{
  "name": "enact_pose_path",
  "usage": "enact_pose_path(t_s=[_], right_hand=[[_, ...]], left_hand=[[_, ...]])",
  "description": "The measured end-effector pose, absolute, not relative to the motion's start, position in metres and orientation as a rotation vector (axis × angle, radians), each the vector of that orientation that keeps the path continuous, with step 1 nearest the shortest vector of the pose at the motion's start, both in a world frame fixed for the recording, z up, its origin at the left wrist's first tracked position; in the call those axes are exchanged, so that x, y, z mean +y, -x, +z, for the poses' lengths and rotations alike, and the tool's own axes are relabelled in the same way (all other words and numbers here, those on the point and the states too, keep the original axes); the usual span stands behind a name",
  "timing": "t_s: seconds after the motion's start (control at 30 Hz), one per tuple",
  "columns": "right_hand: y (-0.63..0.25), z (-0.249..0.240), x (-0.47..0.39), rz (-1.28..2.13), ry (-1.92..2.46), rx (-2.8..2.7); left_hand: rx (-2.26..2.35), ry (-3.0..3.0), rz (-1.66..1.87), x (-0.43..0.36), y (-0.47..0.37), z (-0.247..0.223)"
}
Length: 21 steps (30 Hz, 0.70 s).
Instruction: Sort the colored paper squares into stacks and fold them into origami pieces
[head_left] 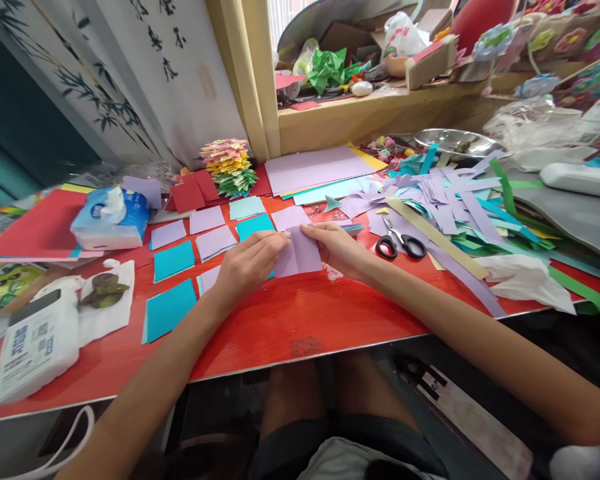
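Between my two hands is a square of purple paper (298, 257) with a crease down its middle, held just above the red table (280, 327). My left hand (250, 263) pinches its upper left side, and my right hand (337, 243) grips its upper right edge between thumb and fingers. Beyond it lies another purple paper square (289, 217). Left of my hands, stacks of cut squares stand in rows, among them a blue stack (171, 310) and a purple stack (215, 243). Black-handled scissors (400, 240) rest to the right of my right hand.
Loose paper strips (450, 200) heap up at the right. A tower of folded paper pieces (229, 170) stands at the back, beside large purple sheets (315, 170). On the left are a tissue pack (111, 220) and a white device (37, 350).
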State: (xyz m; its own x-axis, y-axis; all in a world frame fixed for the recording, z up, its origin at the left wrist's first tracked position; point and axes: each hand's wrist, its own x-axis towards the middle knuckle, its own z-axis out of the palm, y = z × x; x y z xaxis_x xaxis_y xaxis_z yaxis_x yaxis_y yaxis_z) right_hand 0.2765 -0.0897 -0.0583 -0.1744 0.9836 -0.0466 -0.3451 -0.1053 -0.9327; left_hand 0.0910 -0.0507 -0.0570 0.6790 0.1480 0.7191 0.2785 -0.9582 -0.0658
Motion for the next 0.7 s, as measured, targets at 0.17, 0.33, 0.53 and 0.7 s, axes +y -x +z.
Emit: enact_pose_path(t_s=[0.17, 0.33, 0.53, 0.7], right_hand=[[-0.2778, -0.0559, -0.0910, 1.569, 0.878, -0.996], [-0.2783, -0.0537, -0.0925, 1.600, 0.859, -0.993], [-0.2775, -0.0511, -0.0938, 1.608, 0.875, -0.971], [-0.2794, -0.0520, -0.0937, 1.613, 0.842, -0.987]], left_hand=[[-0.471, 2.744, -1.231, -0.0549, -0.0932, -0.0595], [-0.479, 2.708, -1.319, -0.0574, -0.0951, -0.0601], [-0.370, 2.792, -1.269, -0.0584, -0.0942, -0.0575], [-0.374, 2.744, -1.256, -0.0591, -0.0961, -0.0561]])
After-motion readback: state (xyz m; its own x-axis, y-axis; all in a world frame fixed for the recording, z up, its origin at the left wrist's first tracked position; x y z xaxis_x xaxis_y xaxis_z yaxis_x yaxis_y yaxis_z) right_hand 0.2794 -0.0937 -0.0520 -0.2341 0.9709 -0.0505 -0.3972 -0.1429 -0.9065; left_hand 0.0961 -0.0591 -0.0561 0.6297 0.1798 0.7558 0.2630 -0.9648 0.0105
